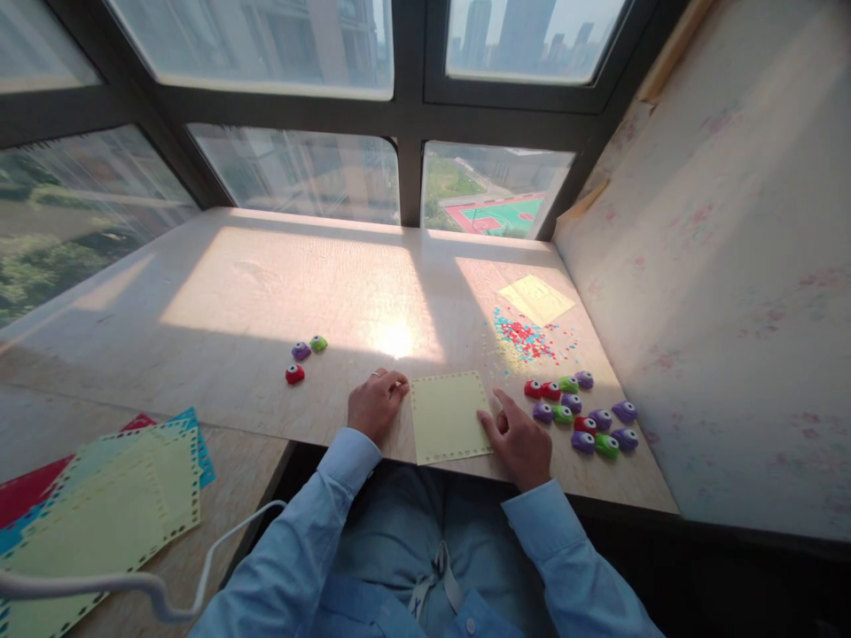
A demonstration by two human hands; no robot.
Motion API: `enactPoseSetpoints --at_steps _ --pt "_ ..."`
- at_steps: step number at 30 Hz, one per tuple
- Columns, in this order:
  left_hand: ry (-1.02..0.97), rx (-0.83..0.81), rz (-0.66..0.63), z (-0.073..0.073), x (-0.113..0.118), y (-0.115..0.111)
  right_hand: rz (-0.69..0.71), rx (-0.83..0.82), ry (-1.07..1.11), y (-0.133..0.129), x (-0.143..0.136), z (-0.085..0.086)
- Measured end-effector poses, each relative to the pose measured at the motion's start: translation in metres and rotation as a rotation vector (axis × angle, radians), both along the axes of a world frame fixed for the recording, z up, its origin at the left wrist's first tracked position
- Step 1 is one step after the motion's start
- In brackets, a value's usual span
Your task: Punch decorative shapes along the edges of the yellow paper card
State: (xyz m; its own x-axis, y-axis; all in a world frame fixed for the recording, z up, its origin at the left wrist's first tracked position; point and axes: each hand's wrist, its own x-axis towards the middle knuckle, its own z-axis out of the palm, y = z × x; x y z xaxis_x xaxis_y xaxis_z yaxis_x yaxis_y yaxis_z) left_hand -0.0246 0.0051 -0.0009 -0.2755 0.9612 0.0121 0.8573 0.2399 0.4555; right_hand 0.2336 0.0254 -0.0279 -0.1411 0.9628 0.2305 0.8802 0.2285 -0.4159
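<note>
A pale yellow square sheet [452,418] with small holes punched along its edges lies in front of me on the wooden surface. At its upper left corner is my left hand [378,406], fingers curled together; what the fingertips hold, if anything, is too small to make out. My right hand [519,440] rests at the sheet's right edge, with thumb and index finger apart and nothing visible between them. Several small red, green and purple one-eyed pieces [583,424] sit right of my right hand. Three more, including a red one [294,374], lie to the left.
Tiny red, blue and yellow paper bits [528,341] are scattered at the right, beside another yellow sheet [537,299]. Punched yellow, blue and red sheets [99,505] overlap at the lower left, with a white cable [206,576] across them. Windows and a right wall border the surface.
</note>
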Motion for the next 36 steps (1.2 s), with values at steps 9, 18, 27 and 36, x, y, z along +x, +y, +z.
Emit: enactPoseSetpoints --at_steps 9,18,27,36 --pt "0.092 -0.066 -0.010 0.003 0.008 0.002 -0.014 -0.009 0.046 0.000 0.000 0.001" --pt "-0.515 0.117 0.137 0.001 -0.005 0.006 -0.053 -0.054 0.149 0.000 0.001 0.005" --pt "-1.181 0.176 0.161 0.028 0.027 0.039 -0.056 -0.065 0.224 0.001 0.002 0.004" --pt "-0.865 0.023 -0.282 0.040 0.127 0.117 -0.039 -0.076 0.312 0.000 0.004 0.006"
